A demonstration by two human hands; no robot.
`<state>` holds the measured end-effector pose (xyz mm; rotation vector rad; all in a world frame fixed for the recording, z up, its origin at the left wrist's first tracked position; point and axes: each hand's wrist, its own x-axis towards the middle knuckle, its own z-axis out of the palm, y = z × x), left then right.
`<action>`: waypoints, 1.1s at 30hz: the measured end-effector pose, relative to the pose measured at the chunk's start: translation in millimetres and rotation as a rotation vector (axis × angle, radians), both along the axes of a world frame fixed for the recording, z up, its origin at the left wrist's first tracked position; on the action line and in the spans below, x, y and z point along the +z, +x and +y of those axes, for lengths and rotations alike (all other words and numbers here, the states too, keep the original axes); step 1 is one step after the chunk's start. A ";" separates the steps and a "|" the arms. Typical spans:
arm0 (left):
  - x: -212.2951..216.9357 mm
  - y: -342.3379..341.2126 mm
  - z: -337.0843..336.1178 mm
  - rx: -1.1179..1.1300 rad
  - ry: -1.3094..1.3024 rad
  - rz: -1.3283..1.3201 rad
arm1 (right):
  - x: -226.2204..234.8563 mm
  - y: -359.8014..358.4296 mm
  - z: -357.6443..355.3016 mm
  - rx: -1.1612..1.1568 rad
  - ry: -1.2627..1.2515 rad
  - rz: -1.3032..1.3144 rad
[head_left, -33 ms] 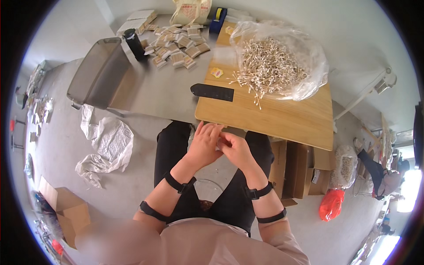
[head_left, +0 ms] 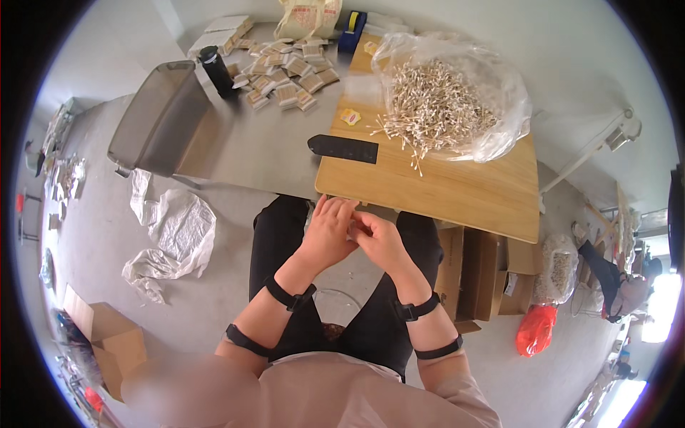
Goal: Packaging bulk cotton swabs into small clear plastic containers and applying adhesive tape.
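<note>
My left hand (head_left: 328,230) and my right hand (head_left: 379,242) meet over my lap, just off the near edge of the wooden board (head_left: 457,189). The fingers of both are bent inward and closed around something small and pale that they mostly cover; its kind cannot be made out. On the board, beyond my hands, lies a flat black strip (head_left: 344,150) with a pointed left end. Farther right, a big heap of cotton swabs (head_left: 439,103) spills from an open clear plastic bag (head_left: 505,118). A small yellow-and-white label (head_left: 350,117) lies left of the heap.
Several small packs of swabs (head_left: 287,96) are piled on the grey table, beside a black bottle (head_left: 216,73) and a grey plastic bin (head_left: 153,121). A blue tape dispenser (head_left: 352,33) stands behind. Cardboard boxes (head_left: 471,274) and a white sack (head_left: 182,228) are on the floor.
The fingers of my left hand have shifted very slightly; both hands stay together in the same place. Nothing on the table has moved.
</note>
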<state>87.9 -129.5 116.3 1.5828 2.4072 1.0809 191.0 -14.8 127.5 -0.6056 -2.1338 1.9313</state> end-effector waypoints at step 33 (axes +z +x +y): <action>-73.9 -216.9 66.2 0.109 -0.596 0.230 | -95.1 -63.0 114.3 -0.403 1.000 -0.130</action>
